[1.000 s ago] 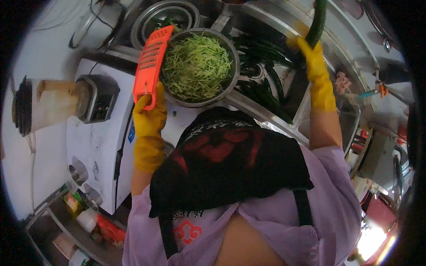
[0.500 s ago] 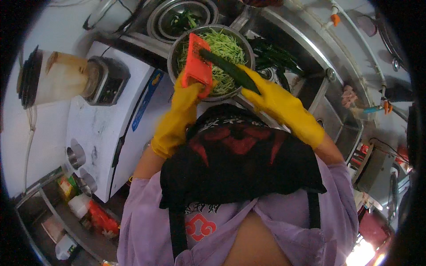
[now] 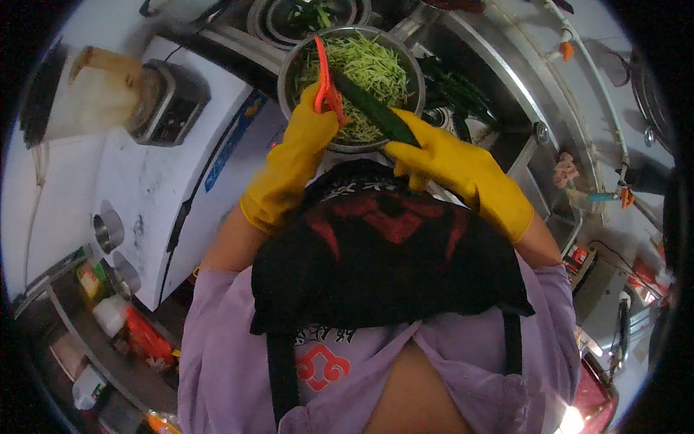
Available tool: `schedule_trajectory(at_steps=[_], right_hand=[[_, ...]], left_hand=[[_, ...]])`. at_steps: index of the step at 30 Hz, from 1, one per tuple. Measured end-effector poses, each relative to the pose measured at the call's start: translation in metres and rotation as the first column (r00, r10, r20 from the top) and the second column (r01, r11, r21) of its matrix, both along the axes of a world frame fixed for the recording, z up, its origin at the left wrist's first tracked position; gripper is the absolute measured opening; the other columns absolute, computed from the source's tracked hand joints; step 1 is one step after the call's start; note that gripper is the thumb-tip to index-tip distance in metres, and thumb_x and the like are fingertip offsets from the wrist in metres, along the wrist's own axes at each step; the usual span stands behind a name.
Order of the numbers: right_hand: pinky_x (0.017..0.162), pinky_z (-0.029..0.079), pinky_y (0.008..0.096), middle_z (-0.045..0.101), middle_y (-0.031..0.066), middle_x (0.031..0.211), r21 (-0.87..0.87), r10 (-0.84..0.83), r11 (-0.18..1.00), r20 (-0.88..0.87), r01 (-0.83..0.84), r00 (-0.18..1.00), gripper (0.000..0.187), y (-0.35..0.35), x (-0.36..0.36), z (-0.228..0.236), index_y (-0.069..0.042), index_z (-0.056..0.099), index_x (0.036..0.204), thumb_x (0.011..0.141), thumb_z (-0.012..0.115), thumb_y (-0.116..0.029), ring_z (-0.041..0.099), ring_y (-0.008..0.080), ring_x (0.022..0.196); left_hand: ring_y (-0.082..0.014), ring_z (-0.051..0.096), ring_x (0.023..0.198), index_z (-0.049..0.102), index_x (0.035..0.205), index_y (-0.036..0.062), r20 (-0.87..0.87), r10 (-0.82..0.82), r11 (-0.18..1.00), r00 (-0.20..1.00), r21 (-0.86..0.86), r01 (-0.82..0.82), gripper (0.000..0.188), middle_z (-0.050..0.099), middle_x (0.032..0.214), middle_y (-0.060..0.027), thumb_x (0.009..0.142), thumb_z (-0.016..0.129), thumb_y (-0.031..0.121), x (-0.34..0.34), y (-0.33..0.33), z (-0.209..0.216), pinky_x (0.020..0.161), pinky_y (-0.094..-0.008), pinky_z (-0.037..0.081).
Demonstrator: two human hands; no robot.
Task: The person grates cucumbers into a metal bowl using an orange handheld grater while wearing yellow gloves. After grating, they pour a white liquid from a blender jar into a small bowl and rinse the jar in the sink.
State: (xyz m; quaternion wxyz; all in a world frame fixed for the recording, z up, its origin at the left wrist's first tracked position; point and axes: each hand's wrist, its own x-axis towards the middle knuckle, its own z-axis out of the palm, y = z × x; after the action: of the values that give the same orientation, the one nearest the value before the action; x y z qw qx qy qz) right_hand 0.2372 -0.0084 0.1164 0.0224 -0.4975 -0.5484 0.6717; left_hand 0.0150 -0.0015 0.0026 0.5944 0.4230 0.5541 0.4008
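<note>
Key relation: cucumber [image 3: 376,108] vs grater [image 3: 324,78]. The cucumber lies ahead-left of the yellow-gloved right hand [image 3: 437,155], long axis on a diagonal: near end in that hand, far end pointing forward and across to the grater. Right hand is nearer to its butt end; the tip is nearer the left hand [image 3: 311,123].

Right hand: fingers and thumb closed around the butt end, most of the length free beyond the fingertips. Left hand: also yellow-gloved, clamped on the near end of the grater.

Grater is orange-red, seen almost edge-on, long axis running forward from the left hand with a slight lean. So the two axes cross at a slant, not parallel. Cucumber tip sits on the grater's right side, a bit forward of the left-hand grip. Touching or just beside: can't tell from this angle, the face is turned too far round.

Both pieces are over the steel bowl [image 3: 284,83], which is directly ahead of the hands, between them. Pale green shreds [image 3: 376,65] fill it, mostly forward of the cucumber and right of the grater.

Ahead-right of the right hand, past the bowl: whole cucumbers [image 3: 459,94] in the sink. Blender [image 3: 173,105] is well off to the left hand's left.
</note>
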Motion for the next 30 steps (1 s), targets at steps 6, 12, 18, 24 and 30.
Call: schedule_trajectory(at_steps=[6,12,18,24,30], right_hand=[[0.060,0.050,0.0293,0.066,0.0140,0.089,0.102,-0.156,0.983,0.025,0.153,0.987,0.069,0.022,-0.004,-0.032,-0.010,0.026,0.149,0.093,0.057,-0.036,0.062,0.0201,0.064],[0.059,0.052,0.0305,0.067,0.0127,0.086,0.062,-0.061,0.996,0.042,0.059,0.997,0.067,0.012,-0.013,-0.026,-0.010,0.025,0.149,0.094,0.056,-0.034,0.062,0.0198,0.062],[0.058,0.052,0.0315,0.067,0.0143,0.086,0.138,-0.152,0.978,-0.034,0.155,0.988,0.059,0.028,-0.035,-0.058,-0.009,0.034,0.142,0.093,0.057,-0.033,0.063,0.0197,0.062],[0.057,0.052,0.0309,0.067,0.0168,0.090,0.072,-0.301,0.951,0.016,0.299,0.953,0.060,0.060,-0.010,-0.080,-0.012,0.037,0.142,0.091,0.061,-0.032,0.061,0.0210,0.059],[0.081,0.052,0.0366,0.054,0.0182,0.128,0.500,-0.152,0.866,0.323,-0.032,0.934,0.066,0.048,0.040,-0.109,-0.013,0.031,0.147,0.090,0.061,-0.030,0.062,0.0275,0.097]], left_hand=[[-0.0253,0.060,0.096,0.045,0.132,0.0083,-0.277,-0.158,0.970,0.948,0.137,0.202,0.054,0.060,0.102,-0.0100,0.079,0.057,0.002,0.005,-0.015,0.011,0.088,-0.0366,0.049],[-0.0223,0.057,0.099,0.044,0.132,0.0073,0.205,0.033,0.997,0.978,-0.081,-0.017,0.055,0.054,0.114,-0.0082,0.079,0.053,-0.003,-0.010,0.000,0.012,0.086,-0.0367,0.055],[-0.0222,0.057,0.104,0.048,0.131,0.0062,-0.103,-0.082,0.994,0.991,0.064,0.089,0.054,0.057,0.114,-0.0097,0.078,0.052,-0.006,-0.028,0.001,0.008,0.087,-0.0383,0.054],[-0.0290,0.057,0.113,0.047,0.131,0.0007,0.487,0.045,0.994,0.872,-0.109,0.009,0.052,0.055,0.125,-0.0143,0.079,0.048,-0.007,-0.027,-0.006,0.031,0.095,-0.0454,0.051],[-0.0282,0.053,0.120,0.043,0.130,-0.0071,0.203,-0.150,0.963,0.968,0.253,0.096,0.043,0.052,0.130,-0.0157,0.089,0.050,0.000,-0.071,-0.008,0.033,0.100,-0.0415,0.047]])
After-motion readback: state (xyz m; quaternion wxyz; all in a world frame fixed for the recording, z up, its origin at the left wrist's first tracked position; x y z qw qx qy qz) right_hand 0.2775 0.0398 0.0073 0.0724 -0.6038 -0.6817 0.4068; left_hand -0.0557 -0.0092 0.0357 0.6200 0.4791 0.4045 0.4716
